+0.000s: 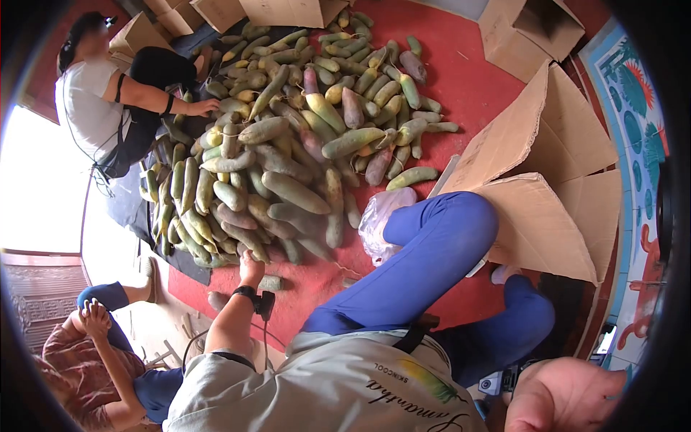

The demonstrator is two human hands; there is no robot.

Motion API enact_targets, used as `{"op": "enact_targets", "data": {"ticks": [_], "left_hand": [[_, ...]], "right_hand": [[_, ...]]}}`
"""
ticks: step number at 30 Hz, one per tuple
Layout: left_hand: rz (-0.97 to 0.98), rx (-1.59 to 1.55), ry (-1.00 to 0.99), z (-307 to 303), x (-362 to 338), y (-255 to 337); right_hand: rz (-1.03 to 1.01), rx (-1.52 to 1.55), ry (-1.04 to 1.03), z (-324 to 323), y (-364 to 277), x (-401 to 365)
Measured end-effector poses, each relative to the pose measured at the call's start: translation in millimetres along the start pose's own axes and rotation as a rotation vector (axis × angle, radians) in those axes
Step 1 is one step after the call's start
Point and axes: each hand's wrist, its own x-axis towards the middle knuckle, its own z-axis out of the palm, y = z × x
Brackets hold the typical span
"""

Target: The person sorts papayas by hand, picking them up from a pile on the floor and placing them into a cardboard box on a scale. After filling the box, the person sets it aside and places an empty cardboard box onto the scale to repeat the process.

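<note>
A big heap of long green radishes (288, 191), some with purple or yellow ends, covers the red floor sheet in front of me. My left hand (252, 269), with a black strapped device at the wrist, reaches to the near edge of the heap. Its fingers close on the lower end of a green radish (243, 234); the fingertips are partly hidden. A short radish (271, 283) lies just right of that hand. At the lower right, close to the camera, my right hand (565, 397) is open with its palm showing, apart from the heap. A small camera device (491, 383) is beside it.
An open cardboard box (536, 209) stands right of my bent, blue-trousered legs. A clear plastic bag (373, 227) is around my foot. More boxes (529, 32) line the back. One person (97, 108) crouches touching the heap; another person (93, 360) sits at the lower left.
</note>
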Motion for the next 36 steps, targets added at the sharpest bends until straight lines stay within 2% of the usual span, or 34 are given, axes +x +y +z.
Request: {"op": "enact_targets", "data": {"ticks": [1,2,3,6,7,8,9,10,11,12,14,16,17,18,20,22,24,28,31,36], "left_hand": [[0.005,-0.003,-0.007,9.1,6.5,-6.7],[-0.012,0.026,-0.095,17.7,13.4,-12.2],[-0.029,0.059,-0.184,26.2,17.3,-16.9],[-0.039,0.111,-0.208,28.3,5.3,-6.8],[0.048,0.077,-0.241,34.3,6.9,-11.8],[0.068,0.088,-0.226,18.3,-11.7,15.7],[0.218,0.060,-0.227,42.1,6.6,-0.9],[0.371,0.031,-0.228,63.4,23.0,-13.7],[0.371,0.034,-0.229,54.0,15.3,3.5],[0.423,0.086,-0.200,46.8,8.9,27.6],[0.477,0.136,-0.168,42.9,9.8,56.4],[0.650,-0.081,0.046,48.5,20.5,69.0],[0.681,0.054,0.092,38.2,17.1,84.9],[0.684,0.059,0.092,25.5,10.0,101.4],[0.592,-0.198,0.100,6.2,1.4,128.7],[0.659,-0.147,0.160,5.9,12.3,137.7],[0.723,-0.100,0.219,7.0,20.4,147.6],[0.708,-0.268,0.194,-6.9,14.5,197.2],[0.734,-0.187,0.104,-0.5,31.1,226.8],[0.749,-0.134,0.097,11.2,50.5,280.6]], "right_hand": [[0.003,-0.037,0.030,1.9,0.5,2.9],[0.008,-0.074,0.060,3.8,1.2,5.8],[0.035,0.025,-0.070,0.4,2.2,9.7],[0.096,0.084,-0.245,-11.3,-0.5,14.3],[0.126,0.053,-0.286,-15.3,-3.0,13.3],[0.144,0.039,-0.306,-14.7,-0.6,11.4],[0.162,0.026,-0.326,-13.4,1.9,10.0],[0.084,0.005,-0.213,-9.1,10.8,7.3],[0.044,-0.005,-0.156,-7.9,13.2,7.4],[0.006,-0.017,-0.098,-6.7,15.6,7.4],[0.039,0.062,-0.235,-8.4,13.6,15.0],[0.055,0.098,-0.300,-7.6,9.6,16.4],[0.069,0.042,-0.297,-6.5,5.5,14.7],[0.086,-0.014,-0.294,-5.5,0.6,11.7],[0.122,-0.132,-0.289,-3.5,-7.9,3.3],[0.140,-0.198,-0.282,0.3,-2.3,-9.1],[-0.132,-0.349,-0.104,2.8,19.0,-31.8],[0.476,-0.757,-0.551,-24.9,7.1,-76.8],[0.640,-0.860,-0.548,-41.0,25.0,-116.0],[0.790,-1.029,-0.573,-76.3,17.7,-174.2]]}}
